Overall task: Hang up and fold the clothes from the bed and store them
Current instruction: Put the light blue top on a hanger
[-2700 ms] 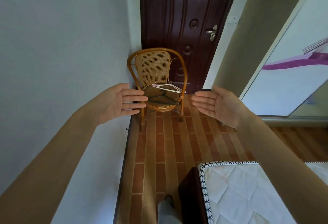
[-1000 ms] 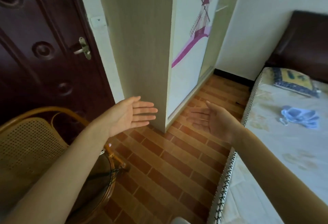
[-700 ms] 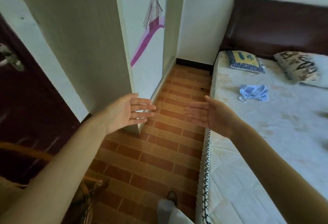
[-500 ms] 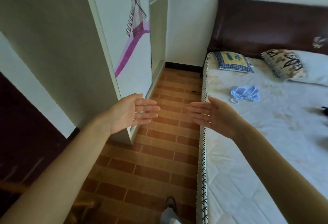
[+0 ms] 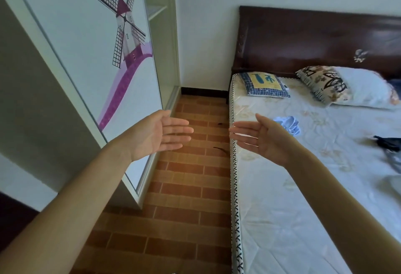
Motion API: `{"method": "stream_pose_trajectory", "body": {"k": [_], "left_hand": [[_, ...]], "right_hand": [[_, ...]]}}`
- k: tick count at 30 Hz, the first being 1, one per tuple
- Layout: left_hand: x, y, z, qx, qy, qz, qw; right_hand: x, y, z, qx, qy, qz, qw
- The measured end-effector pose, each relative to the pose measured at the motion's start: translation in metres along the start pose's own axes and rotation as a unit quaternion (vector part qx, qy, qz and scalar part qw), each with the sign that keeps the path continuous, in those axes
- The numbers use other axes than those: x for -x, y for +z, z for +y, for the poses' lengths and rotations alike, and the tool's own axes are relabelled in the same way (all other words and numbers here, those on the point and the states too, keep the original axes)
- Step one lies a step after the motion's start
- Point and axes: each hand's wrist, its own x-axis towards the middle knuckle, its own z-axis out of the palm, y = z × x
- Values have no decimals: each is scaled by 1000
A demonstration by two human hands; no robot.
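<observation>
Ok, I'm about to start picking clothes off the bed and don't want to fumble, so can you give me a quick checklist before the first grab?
1. Left hand free: ok, fingers straight, holding nothing.
2. Right hand free: ok, open and empty.
3. Garment in view: ok, a small light-blue crumpled cloth lies on the white quilted mattress, just beyond the right hand.
4. Other clothes: ok, a dark garment shows at the right edge, cut off.
5. Wardrobe with the windmill-printed sliding door open: cannot tell; shelves show at its far end.
6. Hangers at hand: not ok, none in view.
</observation>
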Motion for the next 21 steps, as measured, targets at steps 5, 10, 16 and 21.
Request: {"method": "stream_pose_trajectory", "body": {"k": [5,10,16,21], "left_hand": [[-43,-7,22,-8,-1,-18,1000],[-94,-28,42,-9,-13,-49,999],[-166,-78,94,-11,3,-74,997],[-216,-124,130,16,15,-74,997]], "right_hand": [[-29,-17,-21,3,-5,23,1000],[-70,-21,-39,-3,-6,37,999],[-154,4,-84,-3,-18,40,999],[-217,19,-120,15,-28,46,998]]}}
